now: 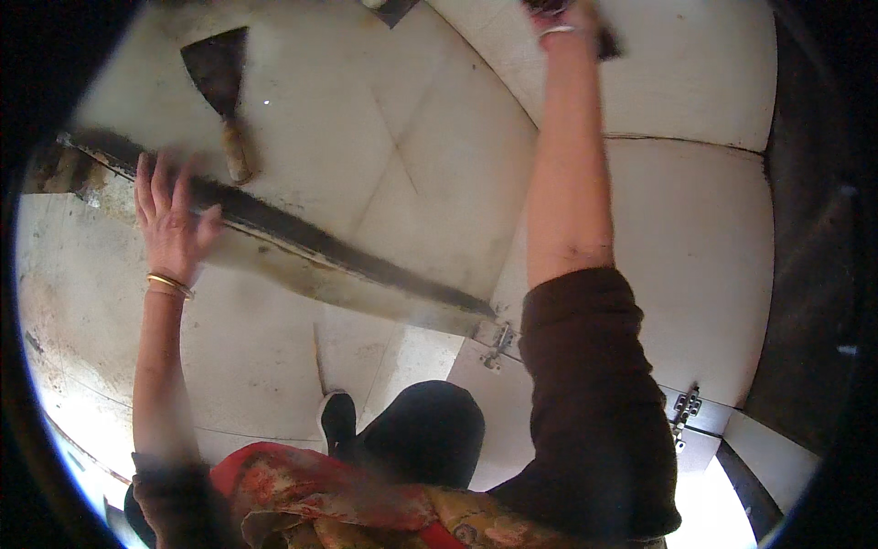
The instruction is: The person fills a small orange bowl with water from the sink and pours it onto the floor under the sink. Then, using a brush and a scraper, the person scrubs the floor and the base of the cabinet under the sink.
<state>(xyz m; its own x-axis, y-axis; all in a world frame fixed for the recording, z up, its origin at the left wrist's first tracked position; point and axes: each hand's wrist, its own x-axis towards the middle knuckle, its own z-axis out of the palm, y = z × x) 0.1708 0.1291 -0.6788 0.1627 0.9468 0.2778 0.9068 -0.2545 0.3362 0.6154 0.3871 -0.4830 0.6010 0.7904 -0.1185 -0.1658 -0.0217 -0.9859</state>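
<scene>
My left hand (168, 230), with a gold-coloured bangle at its wrist, is spread over a dark strip (329, 247) along the edge of a pale panel. Its fingers are apart and blurred, and nothing is held; whether it presses on the edge I cannot tell. Just beyond it lies a scraper (233, 117) with a wide dark blade and a worn wooden handle. Reaching far forward, my right hand (566, 17) is cut off by the top of the view. Something dark shows at its fingers, too blurred to name, and its grip is hidden.
Stained pale panels (425, 137) spread ahead, with a seam (686, 139) at the right. Metal cabinet hinges (499, 343) sit at a corner, and another hinge (688, 405) is beyond my right sleeve. A dark flat piece (392, 10) shows at the top. Below are my knee (429, 425) and shoe (337, 415).
</scene>
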